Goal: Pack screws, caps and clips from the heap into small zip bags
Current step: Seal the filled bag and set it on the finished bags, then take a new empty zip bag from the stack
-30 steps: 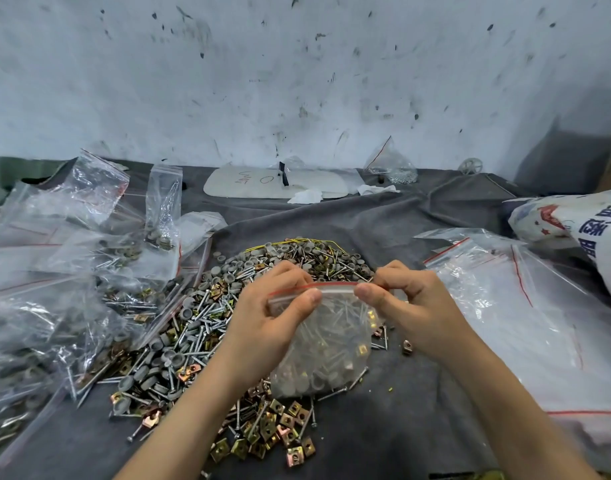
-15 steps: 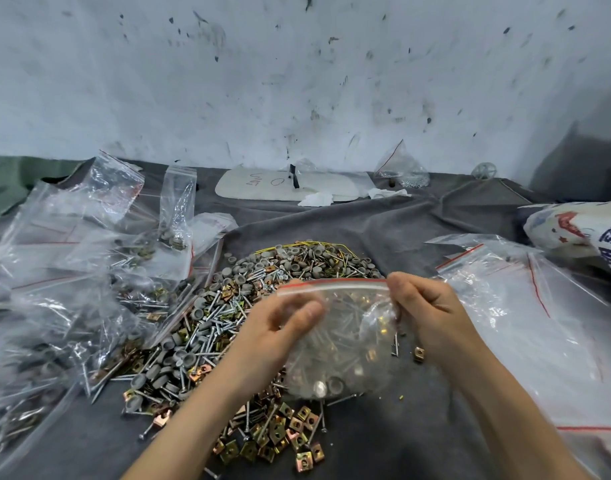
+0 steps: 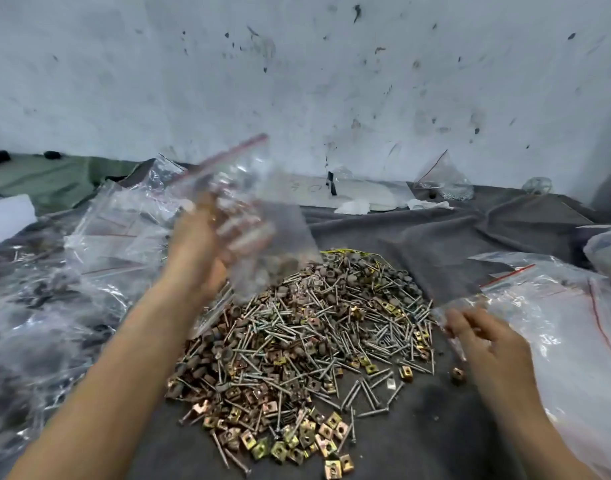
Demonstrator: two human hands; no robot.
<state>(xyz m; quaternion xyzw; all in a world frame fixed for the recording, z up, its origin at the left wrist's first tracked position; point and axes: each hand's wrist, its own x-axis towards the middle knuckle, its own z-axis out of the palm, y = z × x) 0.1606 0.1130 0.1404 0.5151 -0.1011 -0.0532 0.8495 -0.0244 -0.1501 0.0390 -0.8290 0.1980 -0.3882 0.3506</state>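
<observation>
The zip bag (image 3: 259,244) is in the air above the far left edge of the heap (image 3: 307,341), tilted, with its red seal strip pointing up and to the right. It is smeared by motion, though dark caps and pale screws show through the plastic. The left hand (image 3: 200,251) grips it from behind, fingers curled round the lower half. Whether the seal is pressed shut along its whole length cannot be told through the blur.

That is the main risk. If a stretch of the strip is still open, a swing or a toss toward the filled bags (image 3: 89,258) at the left could spill parts back out. The screw points could also pierce the thin film if the bag lands hard on the others.

The right hand (image 3: 484,337) is low at the right rim of the heap, fingers loosely bent against the edge of the empty bags (image 3: 556,323). I cannot tell whether it already pinches one. The clear sheets cling together, so it may lift two at once. A stray clip (image 3: 457,374) lies on the cloth-covered counter (image 3: 453,233) just below that hand and could be brushed away.
</observation>
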